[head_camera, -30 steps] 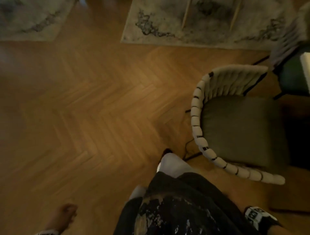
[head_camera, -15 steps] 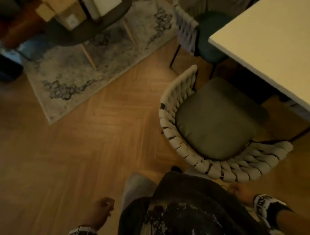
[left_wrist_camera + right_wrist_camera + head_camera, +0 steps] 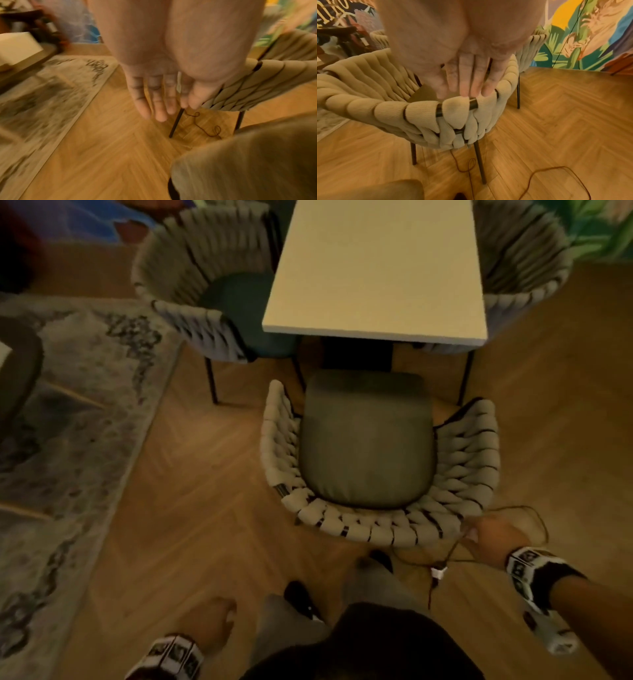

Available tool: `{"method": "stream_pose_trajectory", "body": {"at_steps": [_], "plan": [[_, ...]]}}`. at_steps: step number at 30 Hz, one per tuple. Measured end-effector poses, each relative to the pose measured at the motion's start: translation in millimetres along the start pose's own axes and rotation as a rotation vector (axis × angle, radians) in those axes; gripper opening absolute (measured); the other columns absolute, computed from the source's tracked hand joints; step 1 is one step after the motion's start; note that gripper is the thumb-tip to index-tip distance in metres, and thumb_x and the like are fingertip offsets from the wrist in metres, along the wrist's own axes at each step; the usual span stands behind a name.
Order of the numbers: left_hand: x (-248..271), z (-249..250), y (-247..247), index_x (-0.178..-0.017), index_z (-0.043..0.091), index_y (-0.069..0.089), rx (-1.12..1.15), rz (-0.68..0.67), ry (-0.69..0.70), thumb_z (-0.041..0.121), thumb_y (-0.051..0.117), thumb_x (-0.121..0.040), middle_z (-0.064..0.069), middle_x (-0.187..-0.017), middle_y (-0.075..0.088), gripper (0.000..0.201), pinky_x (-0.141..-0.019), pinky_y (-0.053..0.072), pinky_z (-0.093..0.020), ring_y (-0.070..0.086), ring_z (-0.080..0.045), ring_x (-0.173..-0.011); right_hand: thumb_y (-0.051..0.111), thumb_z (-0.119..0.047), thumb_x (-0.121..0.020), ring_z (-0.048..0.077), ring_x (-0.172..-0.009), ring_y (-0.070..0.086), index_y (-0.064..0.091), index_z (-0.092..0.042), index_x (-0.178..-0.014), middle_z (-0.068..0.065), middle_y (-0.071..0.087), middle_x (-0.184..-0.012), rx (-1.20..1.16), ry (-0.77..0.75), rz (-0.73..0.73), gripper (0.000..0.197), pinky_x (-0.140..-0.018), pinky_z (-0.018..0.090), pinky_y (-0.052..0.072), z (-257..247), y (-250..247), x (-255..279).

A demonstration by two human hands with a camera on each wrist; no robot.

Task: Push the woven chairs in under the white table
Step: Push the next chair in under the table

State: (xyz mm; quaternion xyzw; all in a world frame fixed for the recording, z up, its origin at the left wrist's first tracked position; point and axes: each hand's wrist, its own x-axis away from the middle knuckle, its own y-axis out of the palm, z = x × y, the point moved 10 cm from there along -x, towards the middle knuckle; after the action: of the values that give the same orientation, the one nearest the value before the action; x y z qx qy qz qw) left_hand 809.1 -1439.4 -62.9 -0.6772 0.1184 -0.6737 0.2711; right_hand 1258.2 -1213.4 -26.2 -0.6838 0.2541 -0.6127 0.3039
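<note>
Currently the near woven chair [image 3: 368, 440] sits pulled out from the white table [image 3: 376, 268], with a cable [image 3: 556, 174] looped on the floor behind it. My right hand [image 3: 493, 537] rests straight fingers [image 3: 465, 81] on the chair's back rim; my left hand [image 3: 154, 94] hangs relaxed, holding nothing.

Left hand [image 3: 154, 86] hangs low, fingers straight; right hand [image 3: 462, 70] reaches forward, fingers extended.

Head view is dim and warm, the white table [image 3: 375, 268] the brightest patch, corners smeared and bowed. Both wrist views glow amber; the rug [image 3: 42, 97] at nine o'clock streaks with motion blur, palms looming soft at twelve.
</note>
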Motion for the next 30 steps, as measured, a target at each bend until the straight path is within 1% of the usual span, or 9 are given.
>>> {"method": "stream_pose_trajectory", "body": {"at_steps": [4,9,13,15,17,20,23,25,30], "plan": [[-37.9,41.2,-76.1,-0.15,0.024,0.021,-0.155,0.127,0.191,0.024,0.043,-0.095,-0.005,-0.157,0.025,0.059,-0.111,0.032,-0.033,0.035,-0.024,-0.138,0.059,-0.038,-0.086,0.025,-0.122,0.048,0.05,-0.019,-0.13,0.007,0.052,-0.134,0.068,-0.09,0.083,0.048,-0.095,0.033,0.044,-27.2,4.0,-5.7],[-73.3,124.1,-131.4,-0.151,0.028,0.009,-0.416,0.243,0.356,0.02,0.049,-0.092,-0.005,-0.16,0.011,0.072,-0.118,0.018,-0.047,0.014,-0.029,-0.145,0.059,-0.05,-0.082,0.022,-0.127,0.042,0.045,-0.023,-0.13,0.0,0.043,-0.139,0.109,-0.149,0.056,0.057,-0.096,0.033,0.045,-43.2,19.2,-26.8],[-110.4,151.8,-138.9,-0.151,0.026,0.013,-0.508,0.17,0.293,0.029,0.048,-0.092,-0.009,-0.158,0.016,0.069,-0.118,0.006,-0.056,0.009,-0.033,-0.146,0.037,-0.069,-0.083,0.024,-0.136,0.03,0.042,-0.025,-0.133,-0.001,0.039,-0.145,0.164,-0.108,-0.003,0.067,-0.107,0.041,0.037,-29.3,37.7,-41.7],[-126.9,149.6,-136.6,-0.149,0.028,0.017,-0.515,0.1,0.207,0.037,0.048,-0.092,-0.01,-0.159,0.016,0.066,-0.116,0.003,-0.061,0.006,-0.035,-0.147,0.008,-0.085,-0.071,0.027,-0.135,0.034,0.044,-0.025,-0.133,0.0,0.042,-0.143,0.169,-0.127,-0.017,0.094,-0.105,0.042,0.038,-25.2,42.6,-46.4],[-138.1,145.1,-136.9,-0.146,0.03,0.024,-0.471,0.089,0.138,0.045,0.051,-0.089,-0.01,-0.157,0.019,0.065,-0.113,0.001,-0.065,0.007,-0.036,-0.146,-0.01,-0.085,-0.069,0.031,-0.124,0.049,0.058,-0.024,-0.122,0.003,0.057,-0.131,0.188,-0.125,-0.034,0.106,-0.095,0.047,0.048,-20.4,47.6,-53.1],[-146.7,138.7,-138.9,-0.143,0.033,0.03,-0.417,0.089,0.083,0.049,0.055,-0.087,-0.013,-0.153,0.025,0.064,-0.11,0.001,-0.071,0.009,-0.035,-0.145,0.002,-0.072,-0.087,0.03,-0.093,0.068,0.072,-0.023,-0.092,0.002,0.073,-0.099,0.171,-0.127,-0.032,0.086,-0.064,0.043,0.06,-15.2,50.6,-65.3],[-150.7,129.9,-147.3,-0.142,0.036,0.03,-0.362,0.098,0.059,0.049,0.055,-0.087,-0.011,-0.149,0.028,0.062,-0.109,0.008,-0.071,0.014,-0.033,-0.143,0.004,-0.072,-0.087,0.026,-0.088,0.069,0.072,-0.025,-0.087,-0.001,0.073,-0.096,0.173,-0.161,0.013,0.083,-0.06,0.039,0.059,-23.4,34.0,-72.8],[-155.2,124.8,-155.4,-0.142,0.038,0.03,-0.339,0.118,0.077,0.05,0.055,-0.087,-0.011,-0.148,0.029,0.062,-0.11,0.01,-0.07,0.016,-0.033,-0.141,0.0,-0.078,-0.08,0.022,-0.091,0.066,0.069,-0.027,-0.092,-0.003,0.071,-0.101,0.194,-0.199,0.036,0.087,-0.065,0.036,0.055,-32.7,17.8,-75.8],[-156.0,119.2,-157.9,-0.145,0.037,0.026,-0.332,0.156,0.106,0.052,0.051,-0.088,-0.012,-0.151,0.024,0.064,-0.113,0.009,-0.066,0.012,-0.033,-0.144,-0.016,-0.085,-0.058,0.023,-0.117,0.05,0.049,-0.024,-0.125,0.0,0.054,-0.132,0.162,-0.259,0.153,0.112,-0.091,0.037,0.043,-39.9,6.0,-79.8]]}}
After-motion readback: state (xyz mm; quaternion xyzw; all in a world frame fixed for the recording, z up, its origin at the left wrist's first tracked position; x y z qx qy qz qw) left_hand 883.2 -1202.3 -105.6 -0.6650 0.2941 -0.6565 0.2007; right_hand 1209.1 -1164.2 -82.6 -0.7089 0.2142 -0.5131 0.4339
